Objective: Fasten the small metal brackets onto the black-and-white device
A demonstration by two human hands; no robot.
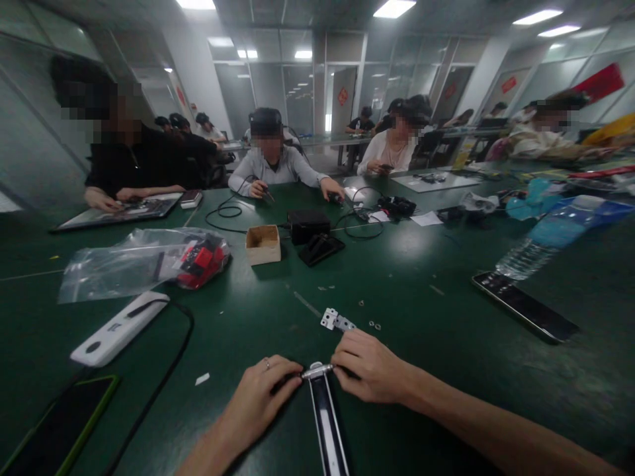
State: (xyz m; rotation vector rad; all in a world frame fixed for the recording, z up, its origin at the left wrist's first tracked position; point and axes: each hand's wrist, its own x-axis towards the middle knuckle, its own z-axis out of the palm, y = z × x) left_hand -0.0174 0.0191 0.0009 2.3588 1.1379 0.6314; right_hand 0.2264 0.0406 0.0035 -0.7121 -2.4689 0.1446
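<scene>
A long metal channel (328, 430) with a dark inside and a pale strip lies in front of me, running toward the camera. Across its far end sits a short silvery metal rod (317, 372). My left hand (265, 387) pinches the rod's left tip between thumb and fingers and wears a ring. At the other tip, my right hand (370, 367) closes its fingers on the rod from the right. Just beyond the right hand lies a hinge-like metal bracket (329, 318) with holes. Several small nuts (374, 325) are scattered near it.
To the left are a white power bank (119, 330) with a black cable, a phone (59, 423) and a plastic bag (133, 264). A small cardboard box (263, 246) stands ahead. A phone (520, 304) and water bottle (550, 235) lie right. Several people sit across the table.
</scene>
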